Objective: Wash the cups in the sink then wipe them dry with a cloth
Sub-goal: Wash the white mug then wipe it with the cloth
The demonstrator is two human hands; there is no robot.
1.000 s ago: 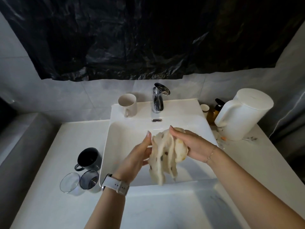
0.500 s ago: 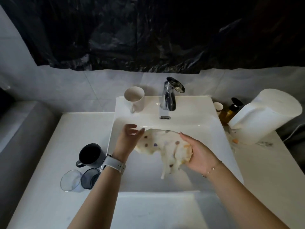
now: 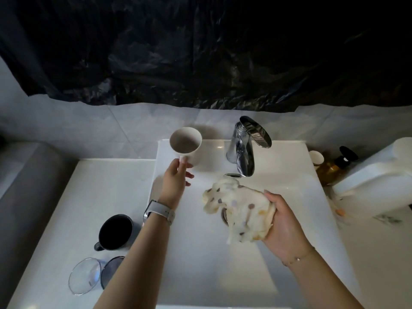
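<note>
A white mug [image 3: 186, 145] stands on the back ledge of the white sink [image 3: 200, 253], left of the chrome tap [image 3: 244, 148]. My left hand [image 3: 175, 181] reaches up to it and its fingers pinch the mug's handle. My right hand [image 3: 283, 224] grips a cream cloth with coloured dots [image 3: 238, 208] over the basin, above the drain. On the counter to the left stand a black mug [image 3: 114, 233], a clear glass cup [image 3: 84, 278] lying on its side and a grey cup [image 3: 110, 269] beside it.
A white kettle [image 3: 379, 179] stands on the counter at the right, with an amber pump bottle [image 3: 332, 168] and a small white cup [image 3: 316, 158] behind it. Black plastic sheeting [image 3: 200, 52] covers the wall above. A grey ledge [image 3: 24, 197] runs along the left.
My left hand let go of the cloth and moved up and back to the white mug's handle. My right hand kept the cloth, now bunched over the drain.
</note>
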